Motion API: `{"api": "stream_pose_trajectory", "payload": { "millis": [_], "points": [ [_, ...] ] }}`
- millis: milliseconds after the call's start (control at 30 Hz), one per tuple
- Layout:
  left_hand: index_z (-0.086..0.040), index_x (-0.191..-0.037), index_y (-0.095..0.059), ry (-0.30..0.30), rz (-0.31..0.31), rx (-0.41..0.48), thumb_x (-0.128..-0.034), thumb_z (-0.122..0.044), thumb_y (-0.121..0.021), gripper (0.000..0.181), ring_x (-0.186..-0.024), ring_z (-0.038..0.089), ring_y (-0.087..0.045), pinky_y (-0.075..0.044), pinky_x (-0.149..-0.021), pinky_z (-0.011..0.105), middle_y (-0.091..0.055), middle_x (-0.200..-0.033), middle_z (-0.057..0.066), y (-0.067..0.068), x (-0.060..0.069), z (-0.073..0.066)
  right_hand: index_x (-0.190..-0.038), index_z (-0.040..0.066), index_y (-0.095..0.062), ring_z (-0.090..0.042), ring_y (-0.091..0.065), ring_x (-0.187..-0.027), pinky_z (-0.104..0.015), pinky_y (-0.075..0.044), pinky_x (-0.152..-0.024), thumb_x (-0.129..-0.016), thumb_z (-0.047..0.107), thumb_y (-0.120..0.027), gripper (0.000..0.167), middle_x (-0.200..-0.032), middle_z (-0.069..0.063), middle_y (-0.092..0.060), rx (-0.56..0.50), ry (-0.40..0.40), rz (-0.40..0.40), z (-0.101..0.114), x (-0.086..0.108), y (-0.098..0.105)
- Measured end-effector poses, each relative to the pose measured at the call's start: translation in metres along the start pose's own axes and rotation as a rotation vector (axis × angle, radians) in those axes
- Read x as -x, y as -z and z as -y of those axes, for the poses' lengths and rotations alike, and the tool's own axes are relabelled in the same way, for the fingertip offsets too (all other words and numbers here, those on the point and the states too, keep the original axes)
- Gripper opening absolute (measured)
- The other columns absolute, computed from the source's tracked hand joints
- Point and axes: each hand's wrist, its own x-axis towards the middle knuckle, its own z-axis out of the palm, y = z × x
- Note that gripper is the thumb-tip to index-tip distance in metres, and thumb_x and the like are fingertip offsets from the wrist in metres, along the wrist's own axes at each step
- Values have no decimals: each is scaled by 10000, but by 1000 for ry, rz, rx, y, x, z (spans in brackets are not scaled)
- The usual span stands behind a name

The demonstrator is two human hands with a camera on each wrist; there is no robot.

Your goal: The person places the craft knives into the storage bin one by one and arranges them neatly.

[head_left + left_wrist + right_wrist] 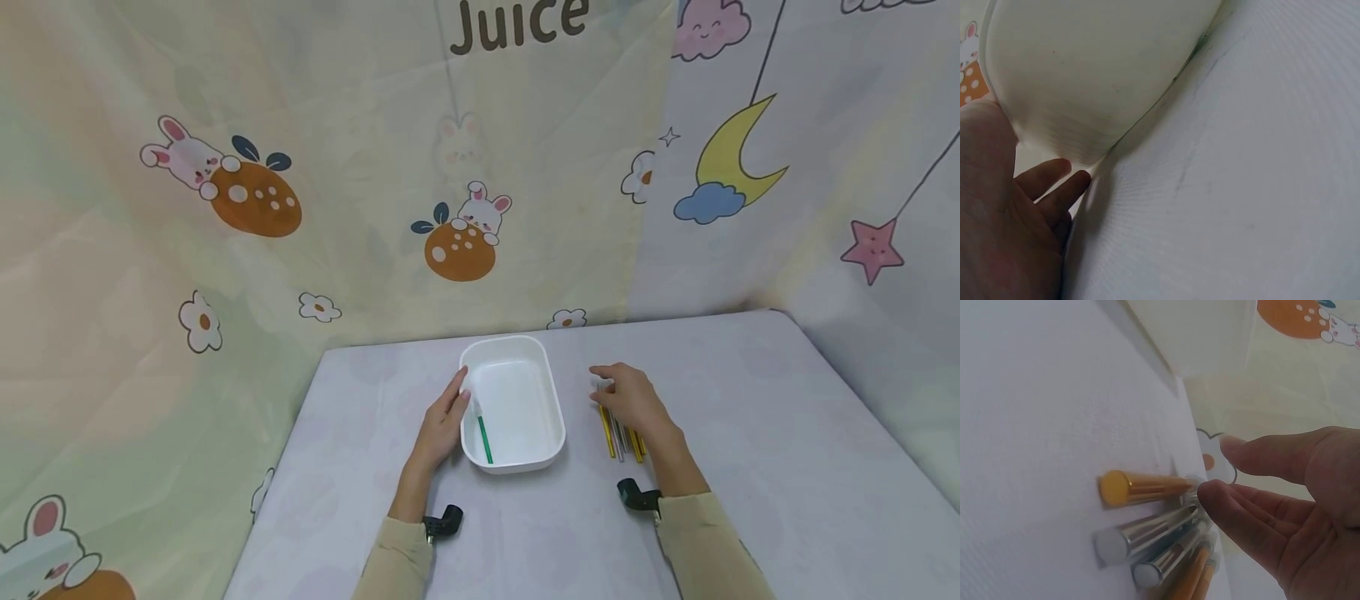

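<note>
A white rectangular tray (513,458) lies on the table, with one slim green pen (485,439) inside along its left side. My left hand (441,427) holds the tray's left wall, thumb at the rim, fingers on the outside; the left wrist view shows that hand (1016,206) against the wall. Right of the tray lie several slim pens, gold (607,432) and silver (618,437), with clear far ends. Over those ends is my right hand (632,403), thumb and forefinger apart. In the right wrist view a fingertip overlaps the gold pen's (1147,489) clear end; contact is unclear.
A pale cloth covers the table (757,433). Behind it hangs a printed curtain (360,208) with rabbits, flowers and a moon. Black wrist cameras sit at the left cuff (444,522) and the right cuff (637,496).
</note>
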Motion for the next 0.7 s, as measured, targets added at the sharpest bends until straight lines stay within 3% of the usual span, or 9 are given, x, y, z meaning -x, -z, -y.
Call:
{"api": "stream_pose_trajectory", "payload": {
  "millis": [300,700],
  "points": [
    [-487,-1576,-366,14,-1,-1,-1105,-448,-455,480,-1573,124,-297,-268,-1292,454,-328,-1668,-185,-1,0,1,-1461,73,-600,-366,-688,-1126,-547,-614,-923,-984,160,-713,497,-1421,-241,-598,7,7,8,1,1,0],
    [-422,-1600,-373,15,1,0,-1103,-457,-456,506,-1574,138,-301,-266,-1294,465,-337,-1675,-159,-1,-1,-2,-1448,60,-610,-351,-688,-1090,-548,-612,-924,-965,145,-729,505,-1399,-250,-608,18,-4,18,4,1,0]
  ]
}}
